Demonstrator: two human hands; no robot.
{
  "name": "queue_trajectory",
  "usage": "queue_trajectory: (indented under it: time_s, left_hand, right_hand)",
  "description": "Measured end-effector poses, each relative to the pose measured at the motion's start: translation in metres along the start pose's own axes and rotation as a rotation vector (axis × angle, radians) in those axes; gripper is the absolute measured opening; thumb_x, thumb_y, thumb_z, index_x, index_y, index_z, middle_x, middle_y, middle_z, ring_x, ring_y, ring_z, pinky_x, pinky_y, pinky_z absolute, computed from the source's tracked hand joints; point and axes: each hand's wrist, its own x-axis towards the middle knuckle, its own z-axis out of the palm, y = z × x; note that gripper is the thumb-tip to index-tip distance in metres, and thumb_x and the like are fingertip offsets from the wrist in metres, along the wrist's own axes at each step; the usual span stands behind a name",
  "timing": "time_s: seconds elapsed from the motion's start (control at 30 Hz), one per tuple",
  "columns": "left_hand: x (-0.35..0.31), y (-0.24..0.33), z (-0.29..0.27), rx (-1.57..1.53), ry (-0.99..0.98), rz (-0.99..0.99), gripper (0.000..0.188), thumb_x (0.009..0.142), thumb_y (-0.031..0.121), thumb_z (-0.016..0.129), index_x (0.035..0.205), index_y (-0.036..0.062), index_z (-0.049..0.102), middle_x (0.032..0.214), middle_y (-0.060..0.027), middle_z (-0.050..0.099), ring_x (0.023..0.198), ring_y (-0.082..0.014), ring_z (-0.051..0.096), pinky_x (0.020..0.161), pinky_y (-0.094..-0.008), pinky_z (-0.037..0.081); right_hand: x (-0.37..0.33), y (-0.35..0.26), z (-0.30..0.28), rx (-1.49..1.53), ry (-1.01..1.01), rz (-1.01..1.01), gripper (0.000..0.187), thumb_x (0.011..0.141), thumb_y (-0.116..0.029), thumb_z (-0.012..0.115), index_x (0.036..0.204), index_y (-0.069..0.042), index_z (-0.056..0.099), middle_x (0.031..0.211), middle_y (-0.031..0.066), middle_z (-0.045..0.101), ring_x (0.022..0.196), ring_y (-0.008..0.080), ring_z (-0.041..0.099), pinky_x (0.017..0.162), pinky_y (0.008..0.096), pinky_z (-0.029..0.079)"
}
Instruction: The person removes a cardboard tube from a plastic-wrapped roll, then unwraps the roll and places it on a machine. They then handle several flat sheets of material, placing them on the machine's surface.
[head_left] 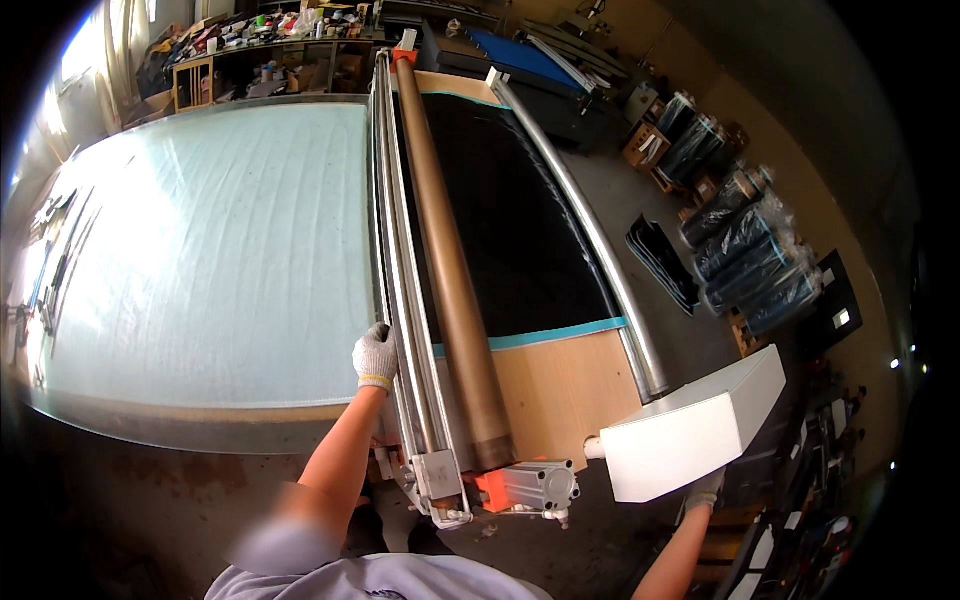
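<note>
My left hand (375,357), in a white knit glove with a yellow cuff band, is curled at the left side of the machine's long metal rails (408,300). What its fingers hold, if anything, is hidden. My right hand (703,493), also gloved, is at the underside of a white box-shaped housing (672,446), which covers its fingers. Between my hands runs a long brown roller (445,260). Right of it, a black sheet (510,215) with a turquoise edge strip (560,334) lies over a wooden board (565,395), up to a shiny metal roller (585,225).
A large pale, glossy table (230,260) fills the left, with thin strips (70,250) along its far left. A metal cylinder (545,486) sits at the machine's near end. Plastic-wrapped rolls (750,250) and a folded black sheet (662,262) lie on the right; a cluttered bench (265,75) stands behind.
</note>
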Motion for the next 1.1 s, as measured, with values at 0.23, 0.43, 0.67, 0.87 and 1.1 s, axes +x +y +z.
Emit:
queue_trajectory:
  time_s: [0.23, 0.43, 0.67, 0.87, 1.1]
  left_hand:
    - [0.036, -0.002, 0.001, -0.075, 0.006, -0.01, 0.037, 0.084, 0.028, 0.065, 0.114, 0.0058, 0.069, 0.101, -0.0177, 0.072, 0.094, -0.0334, 0.07, 0.083, -0.0412, 0.055]
    - [0.048, -0.015, 0.011, -0.104, -0.045, -0.014, 0.033, 0.086, 0.025, 0.063, 0.114, 0.0109, 0.071, 0.096, -0.0183, 0.072, 0.091, -0.0326, 0.07, 0.081, -0.0408, 0.055]
    - [0.047, -0.017, 0.013, 0.056, 0.007, 0.06, 0.031, 0.088, 0.028, 0.061, 0.113, 0.0154, 0.072, 0.092, -0.0184, 0.071, 0.086, -0.0356, 0.069, 0.078, -0.043, 0.055]
    - [0.025, 0.01, 0.005, 0.007, -0.065, 0.013, 0.032, 0.089, 0.022, 0.057, 0.116, 0.0116, 0.071, 0.086, -0.0195, 0.072, 0.077, -0.0304, 0.072, 0.072, -0.0396, 0.056]
    - [0.022, -0.046, 0.015, -0.097, -0.238, -0.013, 0.038, 0.098, 0.018, 0.055, 0.134, 0.006, 0.058, 0.108, -0.0153, 0.072, 0.085, -0.0158, 0.07, 0.07, -0.0269, 0.056]
  right_hand:
    - [-0.004, -0.005, 0.004, -0.002, 0.007, 0.021, 0.04, 0.102, -0.022, 0.042, 0.134, 0.0, 0.049, 0.129, 0.0095, 0.058, 0.113, 0.0242, 0.056, 0.095, 0.035, 0.046]
    - [-0.011, -0.012, 0.004, -0.003, 0.03, 0.045, 0.039, 0.101, -0.021, 0.043, 0.134, -0.001, 0.05, 0.127, 0.0089, 0.059, 0.11, 0.0231, 0.057, 0.093, 0.0338, 0.047]
    - [-0.024, -0.03, 0.008, -0.033, 0.083, 0.06, 0.038, 0.101, -0.02, 0.045, 0.134, -0.001, 0.05, 0.124, 0.0081, 0.06, 0.106, 0.0218, 0.059, 0.09, 0.0324, 0.048]
    - [-0.048, -0.049, 0.019, 0.003, 0.183, 0.067, 0.038, 0.101, -0.019, 0.046, 0.134, -0.001, 0.05, 0.122, 0.0074, 0.061, 0.103, 0.0207, 0.06, 0.087, 0.0311, 0.05]
    - [-0.079, -0.101, 0.04, 0.287, 0.043, 0.026, 0.025, 0.101, -0.02, 0.054, 0.114, 0.0, 0.062, 0.093, 0.0051, 0.066, 0.082, 0.0113, 0.062, 0.08, 0.0302, 0.055]
